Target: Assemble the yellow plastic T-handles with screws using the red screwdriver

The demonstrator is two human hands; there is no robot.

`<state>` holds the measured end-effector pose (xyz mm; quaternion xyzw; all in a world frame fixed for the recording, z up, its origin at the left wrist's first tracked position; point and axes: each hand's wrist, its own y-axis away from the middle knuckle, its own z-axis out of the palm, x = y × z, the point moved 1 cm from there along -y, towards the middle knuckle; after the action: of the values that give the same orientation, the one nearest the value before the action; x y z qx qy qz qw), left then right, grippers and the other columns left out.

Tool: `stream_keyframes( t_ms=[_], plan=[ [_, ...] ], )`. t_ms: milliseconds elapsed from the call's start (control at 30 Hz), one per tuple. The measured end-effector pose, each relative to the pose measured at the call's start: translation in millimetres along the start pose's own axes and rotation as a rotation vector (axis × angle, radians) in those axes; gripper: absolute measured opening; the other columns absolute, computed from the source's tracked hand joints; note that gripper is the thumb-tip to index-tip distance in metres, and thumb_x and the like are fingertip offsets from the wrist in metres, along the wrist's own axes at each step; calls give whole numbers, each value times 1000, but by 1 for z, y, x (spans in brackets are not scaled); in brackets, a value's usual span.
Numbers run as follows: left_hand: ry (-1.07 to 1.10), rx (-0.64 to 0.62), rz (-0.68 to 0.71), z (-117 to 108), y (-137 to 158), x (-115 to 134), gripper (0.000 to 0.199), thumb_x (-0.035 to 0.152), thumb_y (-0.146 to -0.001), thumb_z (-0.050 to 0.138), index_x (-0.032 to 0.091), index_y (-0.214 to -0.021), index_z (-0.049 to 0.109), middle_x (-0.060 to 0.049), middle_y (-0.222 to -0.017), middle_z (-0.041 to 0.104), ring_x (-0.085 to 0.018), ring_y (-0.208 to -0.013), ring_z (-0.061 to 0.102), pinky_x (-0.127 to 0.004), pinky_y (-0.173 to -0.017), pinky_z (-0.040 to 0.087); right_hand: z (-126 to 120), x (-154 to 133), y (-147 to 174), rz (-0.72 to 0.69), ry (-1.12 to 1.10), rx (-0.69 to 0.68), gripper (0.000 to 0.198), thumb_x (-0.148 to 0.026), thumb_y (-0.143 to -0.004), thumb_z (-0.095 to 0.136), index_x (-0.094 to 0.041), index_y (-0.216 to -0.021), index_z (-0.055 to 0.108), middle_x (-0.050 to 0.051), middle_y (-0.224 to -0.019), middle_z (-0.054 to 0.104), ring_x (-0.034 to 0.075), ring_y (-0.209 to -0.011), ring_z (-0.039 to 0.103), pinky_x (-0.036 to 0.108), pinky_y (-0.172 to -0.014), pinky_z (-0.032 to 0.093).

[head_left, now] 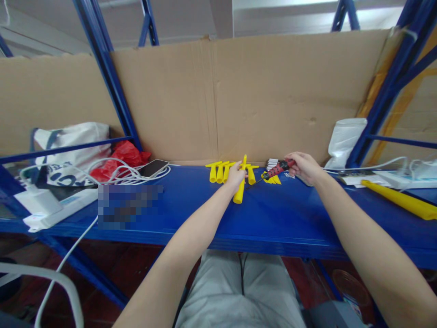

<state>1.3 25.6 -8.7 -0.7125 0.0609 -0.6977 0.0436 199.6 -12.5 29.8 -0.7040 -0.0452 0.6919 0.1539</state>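
My left hand [235,176] is closed around a yellow plastic piece [239,193] with a hollow round lower end, standing on the blue shelf. In my right hand [306,166] is a screwdriver [275,170] with a red and black handle. Its thin dark shaft points left and down toward the yellow piece; whether the tip touches it I cannot tell. Several similar yellow T-shaped pieces [219,174] stand in a row behind and left of my left hand, and another [251,174] is just to its right. Small flat yellow parts [272,179] lie beneath the screwdriver.
White cables and a phone [154,168] lie left, near a red plastic bag [127,157] and a white cloth bag [73,141]. A power strip [64,209] sits at the left edge. At right are a long yellow piece [401,200] and a white pouch [346,142]. Cardboard [273,100] stands behind.
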Motion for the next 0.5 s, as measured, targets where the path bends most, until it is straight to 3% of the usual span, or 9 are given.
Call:
stream_keyframes(
  t_ms=[133,333,500],
  plan=[
    [-23,-17,21,1,-1,-2,61,-2,-66,44,17,-125,46,-9,-109,58,-6,-56,53,-15,-41,36,-2,4,-2,32,44,-67,10,-21,-74,54,-17,-68,48,-8,-33,32,7,-30,35,19,-33,33],
    [-124,-15,59,1,3,0,67,-3,-61,46,14,-126,47,-8,-96,64,-11,-63,57,-16,-45,39,-3,10,0,192,237,-170,25,-34,-79,57,-16,-68,46,-3,-43,45,7,-36,44,18,-36,36],
    [-221,-93,122,2,2,-3,68,-6,-61,44,13,-127,46,-9,-112,60,-16,-85,60,-23,-66,48,3,18,2,303,333,-225,24,-30,-83,53,-16,-65,44,-3,-43,45,5,-35,41,16,-35,32]
  ],
)
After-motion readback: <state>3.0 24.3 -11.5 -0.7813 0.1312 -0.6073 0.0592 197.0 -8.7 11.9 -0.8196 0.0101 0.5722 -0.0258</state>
